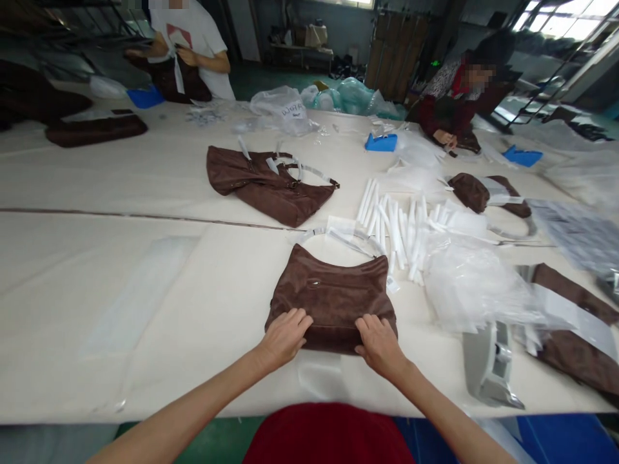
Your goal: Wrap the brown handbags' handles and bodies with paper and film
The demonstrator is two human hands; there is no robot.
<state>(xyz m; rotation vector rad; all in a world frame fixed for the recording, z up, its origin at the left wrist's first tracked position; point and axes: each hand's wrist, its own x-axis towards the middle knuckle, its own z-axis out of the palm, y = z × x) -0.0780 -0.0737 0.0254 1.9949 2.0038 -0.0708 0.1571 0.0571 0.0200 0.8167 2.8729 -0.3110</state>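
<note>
A brown handbag (333,293) lies flat on the pale table (203,309), its wrapped handle (345,241) pointing away from me. A small zip shows near its upper middle. My left hand (289,332) grips the bag's near edge at the left, fingers curled over the top and thumb underneath or hidden. At the right of the same edge, my right hand (380,341) holds on with bent fingers.
Beyond lies another brown bag (271,183). White rolls (394,225) and clear plastic bags (474,280) sit to the right, near a grey tape dispenser (493,364). Two people handle brown bags across the table.
</note>
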